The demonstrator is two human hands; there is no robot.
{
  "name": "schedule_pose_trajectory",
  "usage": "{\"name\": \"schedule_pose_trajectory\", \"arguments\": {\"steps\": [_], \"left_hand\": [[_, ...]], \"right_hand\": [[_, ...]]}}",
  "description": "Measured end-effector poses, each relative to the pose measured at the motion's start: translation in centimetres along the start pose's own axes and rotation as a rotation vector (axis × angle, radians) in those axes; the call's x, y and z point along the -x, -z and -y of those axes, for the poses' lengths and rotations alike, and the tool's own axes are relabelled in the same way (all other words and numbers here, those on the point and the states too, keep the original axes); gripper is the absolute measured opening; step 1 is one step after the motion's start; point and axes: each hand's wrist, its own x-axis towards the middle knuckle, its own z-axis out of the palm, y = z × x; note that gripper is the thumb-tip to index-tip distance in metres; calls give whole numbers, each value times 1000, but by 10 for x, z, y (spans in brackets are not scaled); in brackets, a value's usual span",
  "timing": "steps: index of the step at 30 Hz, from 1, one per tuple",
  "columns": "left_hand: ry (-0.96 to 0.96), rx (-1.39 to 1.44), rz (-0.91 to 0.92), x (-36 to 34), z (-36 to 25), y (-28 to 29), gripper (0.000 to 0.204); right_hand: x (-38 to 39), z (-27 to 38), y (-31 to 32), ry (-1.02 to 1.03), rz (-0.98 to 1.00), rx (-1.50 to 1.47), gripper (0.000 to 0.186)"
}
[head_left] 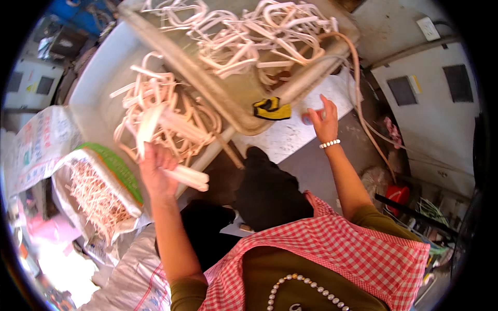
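My left hand [158, 168] is closed around several pale pink strips [187, 177] that look like plastic. They stick out on both sides of the fist, above a heap of similar bent pieces [163, 103] in the left tub. Over the white surface at the right, my right hand [323, 122] has its index finger raised and its fingers apart. Beside its thumb shows a small bluish and reddish thing [306, 119], too small to name. A yellow and black object [272, 109] rests at the near corner of the right tub; I cannot make out its kind.
The right tub [290, 98] holds more bent pale strips [259, 36]. An open white and green sack [111, 168] full of thin pale scraps stands at the left. A hose [357, 78] runs down past the white surface [282, 137]. Grey cabinets [425, 93] stand at the right.
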Motion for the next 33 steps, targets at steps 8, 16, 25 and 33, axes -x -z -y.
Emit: {"name": "schedule_pose_trajectory", "arguments": {"steps": [8, 16, 25, 33], "left_hand": [[25, 47, 130, 20, -15, -4, 56], [-44, -125, 45, 32, -15, -8, 24], [-138, -248, 55, 39, -25, 0, 25], [-109, -319, 12, 40, -19, 20, 29]], "right_hand": [[-17, 88, -53, 118, 373, -260, 30], [-56, 273, 4, 482, 281, -975, 19], [-92, 324, -40, 356, 641, -833, 17], [-59, 345, -14, 878, 597, -736, 18]]}}
